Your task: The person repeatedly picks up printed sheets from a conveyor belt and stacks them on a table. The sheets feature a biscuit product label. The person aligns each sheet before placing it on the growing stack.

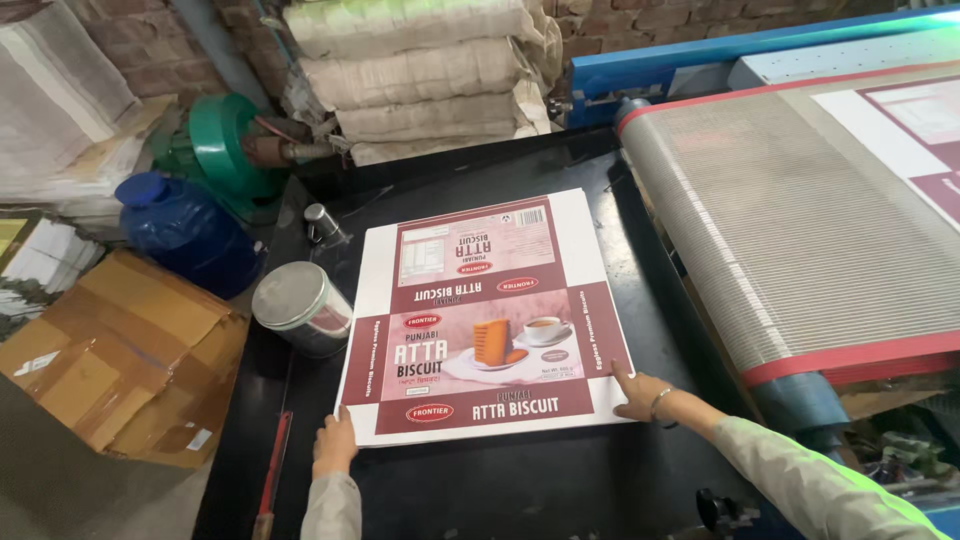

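a flat stack of printed white and maroon cardboard carton sheets (pixel 486 318) lies on a black metal worktable (pixel 500 490), directly ahead of the person, its long axis running away from them toward the wall. the left hand (pixel 334 447) rests open on the stack's near left corner; the right hand (pixel 640 394) presses its near right corner with fingers spread. neither hand grips anything, and both are about equally close. the hands sit well apart, one at each corner. the top sheet shows maroon panels, red oval labels and a picture of biscuits beside a cup. left of the stack stands a round silver tin can (pixel 301 307), beyond it a blue plastic jug (pixel 188 232). to the right runs a grey ribbed conveyor belt with a red edge (pixel 790 240). brown flattened cardboard (pixel 120 350) lies at far left.
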